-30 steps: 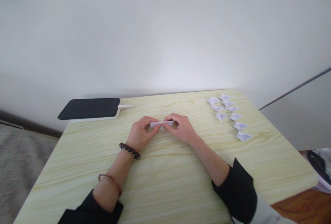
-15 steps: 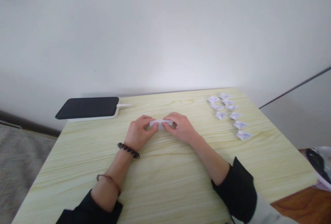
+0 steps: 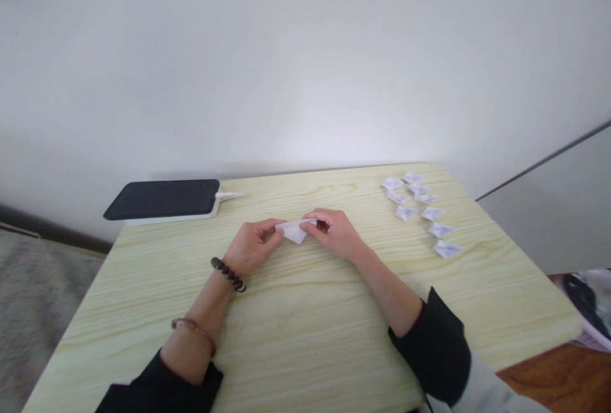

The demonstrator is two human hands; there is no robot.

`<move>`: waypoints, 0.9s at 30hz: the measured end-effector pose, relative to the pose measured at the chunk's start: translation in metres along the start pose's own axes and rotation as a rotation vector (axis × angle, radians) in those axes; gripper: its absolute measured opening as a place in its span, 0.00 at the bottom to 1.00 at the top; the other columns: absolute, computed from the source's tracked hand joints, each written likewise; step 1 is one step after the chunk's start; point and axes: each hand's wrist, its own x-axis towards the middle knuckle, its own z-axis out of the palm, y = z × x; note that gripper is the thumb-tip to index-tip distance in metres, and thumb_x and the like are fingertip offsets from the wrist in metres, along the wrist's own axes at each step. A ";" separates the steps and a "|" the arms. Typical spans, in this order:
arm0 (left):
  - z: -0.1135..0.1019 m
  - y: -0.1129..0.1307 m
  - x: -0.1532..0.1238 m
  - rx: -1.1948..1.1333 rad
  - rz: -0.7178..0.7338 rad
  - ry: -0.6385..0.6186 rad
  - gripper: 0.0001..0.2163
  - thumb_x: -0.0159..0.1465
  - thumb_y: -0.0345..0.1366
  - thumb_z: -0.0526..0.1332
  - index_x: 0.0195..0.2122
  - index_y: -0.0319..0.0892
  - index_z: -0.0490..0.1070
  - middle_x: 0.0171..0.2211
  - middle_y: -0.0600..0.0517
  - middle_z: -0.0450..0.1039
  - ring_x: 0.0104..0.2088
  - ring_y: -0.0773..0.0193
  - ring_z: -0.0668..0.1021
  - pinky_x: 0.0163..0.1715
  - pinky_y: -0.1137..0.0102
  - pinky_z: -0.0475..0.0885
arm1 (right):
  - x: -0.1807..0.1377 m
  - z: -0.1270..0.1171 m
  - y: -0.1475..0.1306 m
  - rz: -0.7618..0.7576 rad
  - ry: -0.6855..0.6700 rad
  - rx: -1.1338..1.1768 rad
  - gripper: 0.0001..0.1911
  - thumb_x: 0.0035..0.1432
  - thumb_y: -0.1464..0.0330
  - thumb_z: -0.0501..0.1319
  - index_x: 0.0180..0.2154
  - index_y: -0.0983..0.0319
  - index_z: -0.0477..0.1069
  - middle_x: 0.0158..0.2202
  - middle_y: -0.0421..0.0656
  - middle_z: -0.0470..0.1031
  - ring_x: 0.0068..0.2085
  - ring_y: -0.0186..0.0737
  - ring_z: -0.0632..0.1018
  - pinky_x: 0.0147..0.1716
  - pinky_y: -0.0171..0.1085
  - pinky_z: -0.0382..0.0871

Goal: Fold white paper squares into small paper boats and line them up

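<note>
A small piece of folded white paper [image 3: 294,231] is held between my two hands, just above the middle of the table. Its lower edge comes to a blunt point facing me. My left hand [image 3: 252,246] pinches the left end between thumb and fingers. On the right end, my right hand [image 3: 334,233] has thumb and forefinger closed, with the other fingers curled behind. Over to the right stand several small folded paper boats [image 3: 405,212], in two uneven rows.
A black-screened phone or power bank [image 3: 162,200] lies at the table's back left, with a white cable [image 3: 231,195] plugged into its right side. The pale wood-grain table [image 3: 305,343] meets a white wall [image 3: 305,63] behind. A bag-like item [image 3: 585,301] sits beyond the right edge.
My left hand has shifted slightly left and down, off the paper's middle. More of the folded paper now shows, with its pointed lower edge. My right hand has barely moved.
</note>
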 end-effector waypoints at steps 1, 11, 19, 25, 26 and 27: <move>0.001 0.000 0.000 0.019 -0.005 0.018 0.17 0.59 0.45 0.56 0.39 0.40 0.78 0.33 0.50 0.80 0.33 0.59 0.79 0.33 0.70 0.70 | 0.000 0.001 -0.001 -0.010 -0.001 -0.005 0.09 0.58 0.66 0.59 0.34 0.64 0.75 0.27 0.40 0.74 0.25 0.30 0.69 0.26 0.30 0.61; 0.003 0.001 0.001 0.070 0.017 0.069 0.18 0.61 0.48 0.56 0.36 0.40 0.78 0.35 0.49 0.80 0.34 0.58 0.78 0.37 0.68 0.70 | 0.001 0.000 -0.007 0.018 -0.029 -0.091 0.09 0.56 0.67 0.59 0.27 0.65 0.73 0.22 0.38 0.68 0.23 0.29 0.67 0.25 0.30 0.58; 0.000 0.003 0.002 0.056 -0.015 0.090 0.18 0.60 0.48 0.56 0.35 0.39 0.78 0.32 0.49 0.80 0.32 0.58 0.78 0.33 0.69 0.69 | 0.002 -0.010 0.000 0.030 -0.160 0.049 0.11 0.59 0.69 0.56 0.31 0.64 0.76 0.24 0.38 0.73 0.23 0.28 0.67 0.24 0.29 0.57; -0.002 0.005 0.002 0.002 -0.053 0.064 0.19 0.58 0.49 0.56 0.34 0.38 0.77 0.30 0.50 0.80 0.31 0.59 0.77 0.31 0.70 0.69 | 0.003 -0.017 0.000 0.049 -0.242 0.108 0.12 0.58 0.72 0.55 0.37 0.63 0.78 0.30 0.40 0.78 0.28 0.32 0.72 0.29 0.30 0.62; -0.003 0.004 0.002 -0.004 -0.057 0.059 0.19 0.58 0.49 0.57 0.34 0.38 0.77 0.30 0.50 0.80 0.31 0.59 0.77 0.31 0.70 0.69 | 0.003 -0.018 0.000 0.053 -0.248 0.121 0.13 0.58 0.73 0.54 0.38 0.62 0.78 0.31 0.40 0.78 0.30 0.33 0.73 0.30 0.31 0.63; -0.003 0.004 0.002 -0.008 -0.063 0.059 0.19 0.58 0.50 0.57 0.35 0.39 0.77 0.30 0.50 0.80 0.31 0.59 0.77 0.31 0.70 0.69 | 0.003 -0.019 0.001 0.056 -0.252 0.135 0.13 0.58 0.73 0.54 0.38 0.62 0.77 0.31 0.40 0.78 0.31 0.34 0.74 0.32 0.31 0.64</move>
